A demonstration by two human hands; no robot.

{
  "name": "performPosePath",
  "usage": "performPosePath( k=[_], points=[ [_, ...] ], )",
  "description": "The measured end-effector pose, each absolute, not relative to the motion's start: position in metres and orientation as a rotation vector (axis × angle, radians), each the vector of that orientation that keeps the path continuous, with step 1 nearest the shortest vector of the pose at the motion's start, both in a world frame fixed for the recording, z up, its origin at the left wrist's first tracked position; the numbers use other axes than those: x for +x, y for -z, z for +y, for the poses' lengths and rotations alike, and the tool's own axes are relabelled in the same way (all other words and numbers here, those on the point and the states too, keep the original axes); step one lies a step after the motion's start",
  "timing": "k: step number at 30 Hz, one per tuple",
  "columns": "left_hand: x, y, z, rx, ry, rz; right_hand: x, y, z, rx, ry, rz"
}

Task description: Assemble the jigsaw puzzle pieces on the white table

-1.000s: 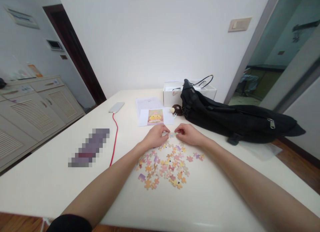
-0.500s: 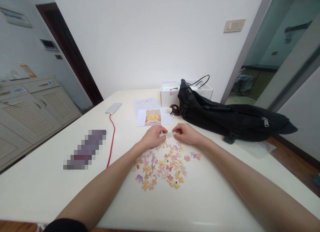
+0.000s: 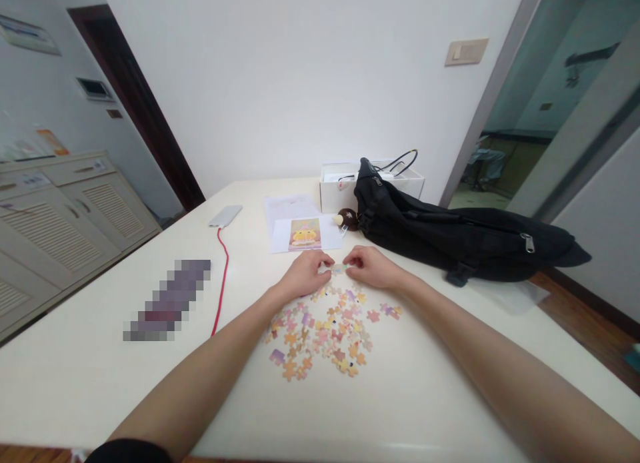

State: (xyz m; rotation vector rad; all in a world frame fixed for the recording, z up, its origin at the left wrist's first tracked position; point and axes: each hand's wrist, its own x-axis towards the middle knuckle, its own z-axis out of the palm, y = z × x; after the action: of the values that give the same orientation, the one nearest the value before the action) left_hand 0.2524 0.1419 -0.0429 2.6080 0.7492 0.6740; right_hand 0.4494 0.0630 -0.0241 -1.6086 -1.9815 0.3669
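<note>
Pale jigsaw pieces [image 3: 339, 270] lie between my two hands, just beyond the loose pile. My left hand [image 3: 309, 272] has its thumb and fingers closed on their left edge. From the right, my right hand [image 3: 369, 266] pinches their other edge, with a bit of green showing at the fingertips. Nearer to me, many loose jigsaw pieces [image 3: 330, 336] in orange, pink, yellow and purple are spread on the white table [image 3: 415, 396]. A small joined group [image 3: 391, 310] sits to the right of the pile. Beyond my hands lies a picture card [image 3: 305, 234] with a yellow figure.
Papers [image 3: 287, 208] lie under the card. A white box [image 3: 336, 195] and a black bag [image 3: 450, 240] with a round brown charm [image 3: 349, 218] occupy the back right. At left are a white power bank [image 3: 226, 216], a red cable [image 3: 223, 276] and a pixelated object [image 3: 170, 300].
The whole view has shifted very slightly. Both hands keep the same pinch on the pale pieces, and the pile looks unchanged.
</note>
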Motion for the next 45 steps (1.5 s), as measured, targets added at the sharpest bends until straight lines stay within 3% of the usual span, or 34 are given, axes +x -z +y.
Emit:
performPosePath(
  k=[45],
  points=[
    [0.2523,0.0459,0.1442,2.625,-0.671,0.714,0.4499,0.0267,0.0628,-1.59,-0.341,-1.994]
  ],
)
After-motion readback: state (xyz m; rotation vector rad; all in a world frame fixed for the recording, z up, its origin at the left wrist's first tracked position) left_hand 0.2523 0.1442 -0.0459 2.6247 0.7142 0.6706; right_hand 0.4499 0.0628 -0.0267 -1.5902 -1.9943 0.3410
